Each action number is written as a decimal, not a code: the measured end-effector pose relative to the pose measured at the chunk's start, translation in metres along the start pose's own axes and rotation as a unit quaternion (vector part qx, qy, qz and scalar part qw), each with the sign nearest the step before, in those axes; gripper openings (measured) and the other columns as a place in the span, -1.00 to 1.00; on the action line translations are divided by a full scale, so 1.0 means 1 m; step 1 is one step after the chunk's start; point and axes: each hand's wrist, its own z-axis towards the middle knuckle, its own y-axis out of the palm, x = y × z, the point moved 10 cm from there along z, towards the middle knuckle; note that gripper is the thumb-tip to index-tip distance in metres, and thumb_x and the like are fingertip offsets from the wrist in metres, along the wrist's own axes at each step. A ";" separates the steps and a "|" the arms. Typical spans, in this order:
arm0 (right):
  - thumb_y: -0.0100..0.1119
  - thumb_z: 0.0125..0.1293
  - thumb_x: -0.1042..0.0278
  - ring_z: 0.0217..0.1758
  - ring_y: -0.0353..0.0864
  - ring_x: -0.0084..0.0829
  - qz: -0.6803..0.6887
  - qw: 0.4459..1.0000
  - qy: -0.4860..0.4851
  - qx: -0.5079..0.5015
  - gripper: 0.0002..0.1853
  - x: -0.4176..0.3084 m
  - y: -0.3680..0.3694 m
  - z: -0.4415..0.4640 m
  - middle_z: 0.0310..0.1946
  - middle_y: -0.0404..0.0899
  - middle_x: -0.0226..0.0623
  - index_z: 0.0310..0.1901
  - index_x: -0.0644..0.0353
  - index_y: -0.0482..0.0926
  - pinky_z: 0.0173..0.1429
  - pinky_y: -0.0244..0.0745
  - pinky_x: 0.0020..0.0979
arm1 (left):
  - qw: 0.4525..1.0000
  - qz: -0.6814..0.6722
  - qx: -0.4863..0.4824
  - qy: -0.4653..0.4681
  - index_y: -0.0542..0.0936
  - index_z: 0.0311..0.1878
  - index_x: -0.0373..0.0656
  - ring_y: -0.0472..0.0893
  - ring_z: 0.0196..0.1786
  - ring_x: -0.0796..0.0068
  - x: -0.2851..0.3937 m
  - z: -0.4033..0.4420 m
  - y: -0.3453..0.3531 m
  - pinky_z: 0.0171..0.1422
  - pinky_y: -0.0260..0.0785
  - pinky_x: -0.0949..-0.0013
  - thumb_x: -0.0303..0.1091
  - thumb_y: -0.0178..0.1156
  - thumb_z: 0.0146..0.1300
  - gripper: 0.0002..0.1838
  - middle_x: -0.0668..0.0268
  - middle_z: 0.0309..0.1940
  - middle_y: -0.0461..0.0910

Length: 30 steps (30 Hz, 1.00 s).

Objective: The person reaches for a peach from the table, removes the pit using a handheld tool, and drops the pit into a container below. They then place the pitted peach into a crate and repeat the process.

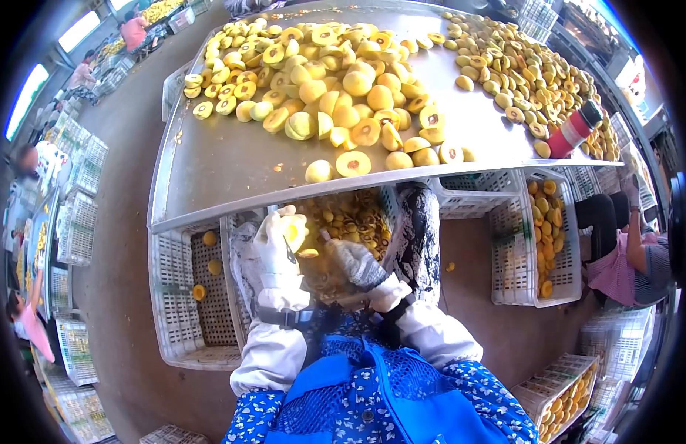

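1. Left hand [280, 240] pinches a fruit half [294, 232] just off the near edge of the counter [232, 174]; a light, steady grip should avoid bruising.
2. Right hand [355, 263] curls nearby (blurred; I cannot tell what it holds), best worked over the fruit pieces [360, 220] below the counter.

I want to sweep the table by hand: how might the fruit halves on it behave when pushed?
The fruit halves have rounded backs and flat cut faces, so they may rock rather than roll far. Those heaped loosely could tumble. The smooth metal table would probably let them slide.
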 end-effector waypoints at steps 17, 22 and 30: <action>0.20 0.17 0.23 -0.57 0.56 0.02 -0.574 0.804 -0.150 0.027 -0.71 -0.057 0.060 0.036 -0.60 0.53 -0.11 -0.14 0.14 0.40 -0.49 0.40 -0.07 | 0.999 -0.005 0.019 -0.051 0.59 -0.15 -0.25 0.53 -0.31 0.53 -0.043 0.001 -0.028 -0.19 0.39 0.44 -0.05 0.02 0.37 -0.60 0.33 -0.33 0.57; 0.24 0.16 0.40 -0.39 0.46 -0.53 -0.249 0.967 -0.029 0.035 -0.78 -0.047 0.045 0.026 -0.47 0.52 -0.34 -0.15 0.23 0.54 -0.27 0.45 -0.41 | 0.937 0.315 0.143 0.050 0.64 -0.19 -0.18 0.64 -0.35 0.35 0.040 -0.008 -0.148 -0.24 0.47 0.38 -0.13 0.15 0.21 -0.69 0.22 -0.33 0.67; 0.20 0.23 -0.09 -0.36 0.59 0.01 -0.422 0.899 0.100 -0.055 -0.53 0.024 -0.002 -0.015 -0.41 0.58 0.03 -0.10 0.18 0.45 -0.27 0.46 -0.12 | 0.573 0.795 -0.133 0.148 0.33 0.19 -0.15 0.45 0.11 0.03 0.093 0.063 0.106 0.17 0.34 0.02 -0.13 0.28 0.13 -0.40 0.03 0.13 0.38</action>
